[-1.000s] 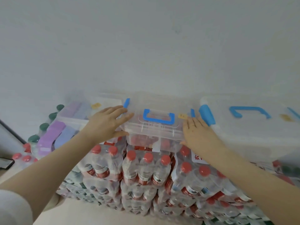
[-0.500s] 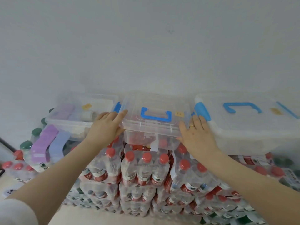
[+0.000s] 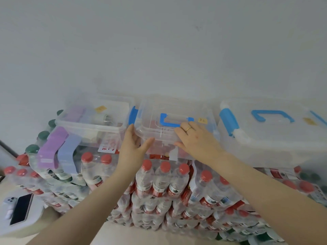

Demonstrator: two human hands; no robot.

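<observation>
A small clear plastic box point(image 3: 177, 107) with a blue handle point(image 3: 167, 122) on its lid stands on top of shrink-wrapped packs of red-capped water bottles point(image 3: 162, 181). My left hand point(image 3: 134, 149) is at the box's front left corner, fingers straight along the left side and thumb against the front wall. My right hand point(image 3: 196, 138), with a ring on one finger, lies flat on the lid beside the handle, its thumb at the lid's front edge. Red things show dimly through the box wall.
A clear box with purple latches point(image 3: 99, 121) stands close on the left. On the right sits a bigger milky box with blue latches point(image 3: 274, 138). A white wall rises right behind them. A phone point(image 3: 21, 207) lies on a white surface at the lower left.
My right hand has moved from the box's right side onto its lid near the handle. My left hand has slid from the left edge to the front left corner. The view has dropped a little.
</observation>
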